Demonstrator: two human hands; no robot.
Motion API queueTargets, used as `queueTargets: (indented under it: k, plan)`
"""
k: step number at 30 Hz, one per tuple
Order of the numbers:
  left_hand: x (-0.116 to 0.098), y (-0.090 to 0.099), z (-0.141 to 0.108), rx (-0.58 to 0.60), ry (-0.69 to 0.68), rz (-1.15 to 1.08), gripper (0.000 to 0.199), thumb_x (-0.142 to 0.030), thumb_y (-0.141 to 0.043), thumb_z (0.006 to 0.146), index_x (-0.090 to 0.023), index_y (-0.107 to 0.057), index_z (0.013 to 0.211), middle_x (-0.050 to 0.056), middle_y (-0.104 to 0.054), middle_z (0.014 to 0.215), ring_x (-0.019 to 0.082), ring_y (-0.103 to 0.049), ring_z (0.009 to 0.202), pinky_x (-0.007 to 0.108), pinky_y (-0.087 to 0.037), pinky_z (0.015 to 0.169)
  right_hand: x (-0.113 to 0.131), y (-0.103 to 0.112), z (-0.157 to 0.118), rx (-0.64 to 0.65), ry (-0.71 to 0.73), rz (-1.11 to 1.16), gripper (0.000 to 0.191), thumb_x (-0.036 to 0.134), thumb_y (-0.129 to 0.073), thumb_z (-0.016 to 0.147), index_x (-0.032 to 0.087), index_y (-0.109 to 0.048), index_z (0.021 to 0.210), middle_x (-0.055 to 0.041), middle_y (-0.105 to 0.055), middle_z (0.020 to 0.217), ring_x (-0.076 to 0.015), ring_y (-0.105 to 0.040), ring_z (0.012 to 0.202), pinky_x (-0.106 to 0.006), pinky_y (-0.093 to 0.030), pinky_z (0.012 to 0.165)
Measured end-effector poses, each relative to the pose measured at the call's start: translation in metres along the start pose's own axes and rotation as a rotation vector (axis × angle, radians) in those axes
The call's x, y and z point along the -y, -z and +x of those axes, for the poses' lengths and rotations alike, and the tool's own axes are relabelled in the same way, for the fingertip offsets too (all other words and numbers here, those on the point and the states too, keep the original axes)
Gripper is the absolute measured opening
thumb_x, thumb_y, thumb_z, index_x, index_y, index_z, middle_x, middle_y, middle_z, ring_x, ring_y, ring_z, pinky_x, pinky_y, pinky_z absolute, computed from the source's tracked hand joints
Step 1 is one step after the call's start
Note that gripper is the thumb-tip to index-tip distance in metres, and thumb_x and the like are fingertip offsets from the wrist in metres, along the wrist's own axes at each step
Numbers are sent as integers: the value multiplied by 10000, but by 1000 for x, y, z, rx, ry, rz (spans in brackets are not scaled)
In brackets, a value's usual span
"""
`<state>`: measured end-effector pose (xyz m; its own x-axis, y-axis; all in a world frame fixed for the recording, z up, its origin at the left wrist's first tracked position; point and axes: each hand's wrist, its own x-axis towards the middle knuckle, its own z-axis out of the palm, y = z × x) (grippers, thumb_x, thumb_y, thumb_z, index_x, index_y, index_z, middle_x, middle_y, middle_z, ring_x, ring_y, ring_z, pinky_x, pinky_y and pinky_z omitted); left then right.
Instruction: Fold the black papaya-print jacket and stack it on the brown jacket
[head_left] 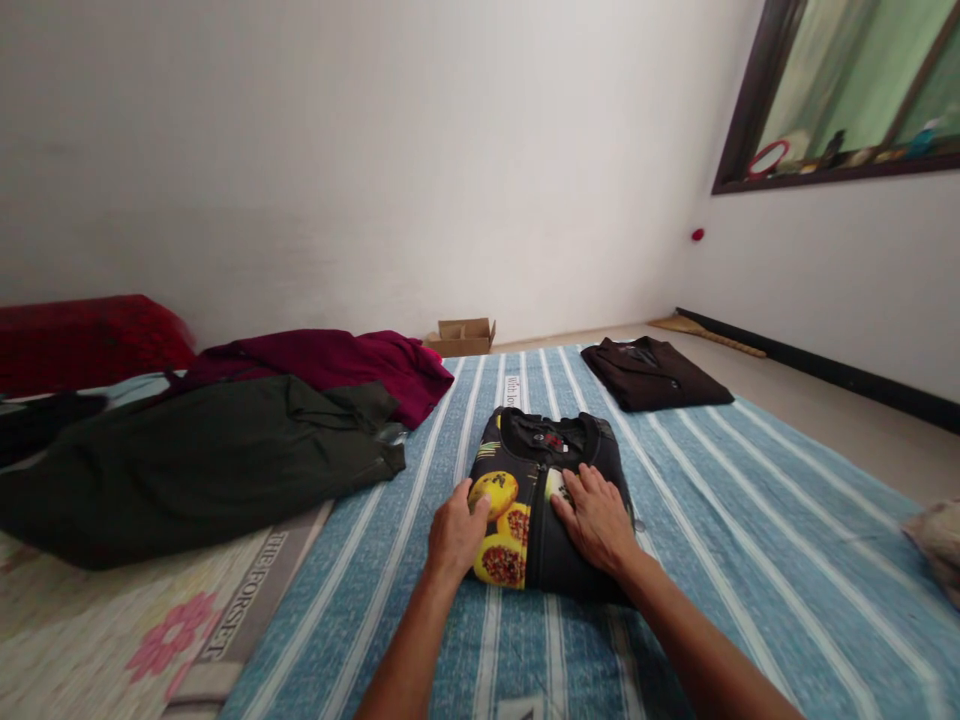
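Note:
A dark zip-up jacket (544, 560) printed with yellow fruit lies folded into a neat rectangle on the blue striped sheet, its collar facing away from me. My left hand (457, 530) rests along the jacket's left edge, thumb apart from the fingers and fingertips touching the printed fabric. Over the right half, my right hand (598, 515) lies flat with its fingers stretched out, palm down on the cloth. Neither hand grips the fabric visibly. The front zipper runs between the two hands.
A folded dark brown garment (652, 375) sits at the far right of the striped sheet (375, 590). To the left lie a dark green garment (225, 470) and a maroon one (330, 360). Against the wall stands a small cardboard box (463, 338).

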<state>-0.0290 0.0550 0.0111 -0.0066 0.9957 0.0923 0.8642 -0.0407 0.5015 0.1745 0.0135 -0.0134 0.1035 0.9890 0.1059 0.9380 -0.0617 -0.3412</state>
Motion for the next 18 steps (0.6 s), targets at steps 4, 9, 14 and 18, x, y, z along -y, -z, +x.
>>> queueTargets:
  k: [4, 9, 14, 18]
  plan:
    - [1, 1, 3, -109, -16, 43, 419, -301, -449, 857, -88, -551, 1203, 145, -636, 1156, 233, -596, 1062, 302, -435, 903, 1, 6, 0, -47, 29, 8, 505, 473, -319, 919, 188, -476, 1306, -162, -405, 1390, -313, -319, 1302, -461, -251, 1023]
    - [6, 5, 16, -91, -15, 177, 459, -398, -433, 853, -69, -608, 1121, 169, -654, 1101, 276, -600, 1035, 334, -437, 885, 10, 20, -8, -126, 115, 55, 362, 418, -409, 902, 191, -579, 1126, -123, -556, 1175, -261, -470, 1137, -403, -329, 975]
    - [11, 1, 18, 44, -21, 115, 455, -405, -377, 880, -89, -639, 1075, 153, -686, 1030, 255, -632, 983, 292, -457, 816, 22, 22, -28, -198, 204, 123, 319, 379, -497, 866, 181, -589, 1099, -118, -564, 1152, -265, -476, 1131, -422, -332, 995]
    - [11, -1, 15, 16, -28, 125, 436, -371, -386, 885, -99, -620, 1132, 151, -665, 1094, 247, -618, 1023, 289, -445, 849, 18, 21, -42, -341, 258, 225, 284, 314, -522, 845, 173, -605, 1077, -128, -566, 1185, -263, -479, 1144, -421, -362, 984]
